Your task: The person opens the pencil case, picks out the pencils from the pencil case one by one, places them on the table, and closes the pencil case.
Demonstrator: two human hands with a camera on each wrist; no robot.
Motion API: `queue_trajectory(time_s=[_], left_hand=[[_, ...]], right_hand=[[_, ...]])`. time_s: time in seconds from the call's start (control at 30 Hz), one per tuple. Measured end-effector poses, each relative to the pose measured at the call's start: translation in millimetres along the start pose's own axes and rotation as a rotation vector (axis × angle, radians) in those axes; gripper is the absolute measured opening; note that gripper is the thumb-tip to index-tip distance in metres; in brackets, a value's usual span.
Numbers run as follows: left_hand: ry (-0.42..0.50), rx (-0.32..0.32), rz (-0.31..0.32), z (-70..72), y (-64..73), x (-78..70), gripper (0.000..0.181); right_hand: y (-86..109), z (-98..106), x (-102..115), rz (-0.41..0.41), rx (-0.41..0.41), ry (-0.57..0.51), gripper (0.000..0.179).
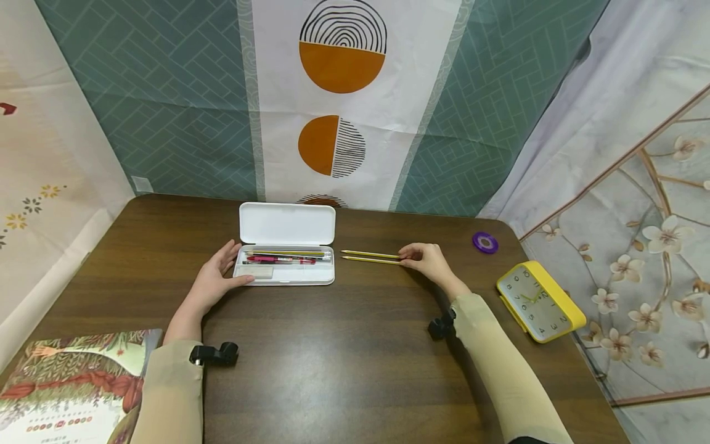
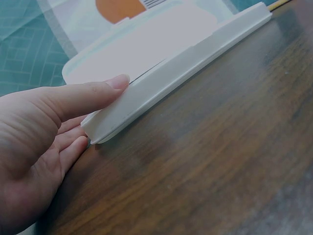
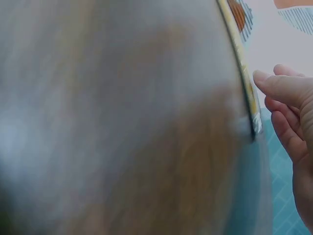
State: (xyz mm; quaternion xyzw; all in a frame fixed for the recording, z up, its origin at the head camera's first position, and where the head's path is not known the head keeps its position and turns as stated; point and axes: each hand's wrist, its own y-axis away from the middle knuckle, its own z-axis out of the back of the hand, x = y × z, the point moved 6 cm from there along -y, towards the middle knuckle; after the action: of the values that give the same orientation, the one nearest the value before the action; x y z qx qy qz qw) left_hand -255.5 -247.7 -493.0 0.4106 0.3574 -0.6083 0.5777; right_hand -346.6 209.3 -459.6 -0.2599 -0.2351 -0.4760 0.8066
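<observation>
A white pencil case (image 1: 284, 282) lies with its lid raised; inside are pencils (image 1: 294, 253), a red pen (image 1: 285, 260) and a pale block, perhaps an eraser (image 1: 256, 272). My left hand (image 1: 213, 280) holds the case's left end, thumb on the front rim and fingers at the side, as the left wrist view also shows. To the right of the case, two yellow-striped pencils (image 1: 370, 258) lie roughly parallel on the table, points leftward. Near their right ends is my right hand (image 1: 427, 260). In the right wrist view, its loosely bent fingers are beside one pencil (image 3: 239, 54), without visibly gripping it.
A yellow alarm clock (image 1: 535, 302) stands on the right, with a purple ring-shaped item (image 1: 485, 242) behind it. An illustrated book (image 1: 83, 382) lies at the front left. Patterned fabric (image 1: 344, 111) hangs behind the table (image 1: 322, 370).
</observation>
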Motion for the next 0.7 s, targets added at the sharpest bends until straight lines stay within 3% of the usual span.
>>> queue_trajectory(time_s=[0.2, 0.7], left_hand=[[-0.002, -0.004, -0.01, 0.0, 1.7, -2.6, 0.107], [0.019, 0.003, -0.003, -0.7, 0.4, -1.7, 0.106]], right_hand=[[-12.9, -4.3, 21.7, 0.038, -0.022, -0.059, 0.019], [-54.7, -46.2, 91.6, 0.145, -0.082, -0.152, 0.017]])
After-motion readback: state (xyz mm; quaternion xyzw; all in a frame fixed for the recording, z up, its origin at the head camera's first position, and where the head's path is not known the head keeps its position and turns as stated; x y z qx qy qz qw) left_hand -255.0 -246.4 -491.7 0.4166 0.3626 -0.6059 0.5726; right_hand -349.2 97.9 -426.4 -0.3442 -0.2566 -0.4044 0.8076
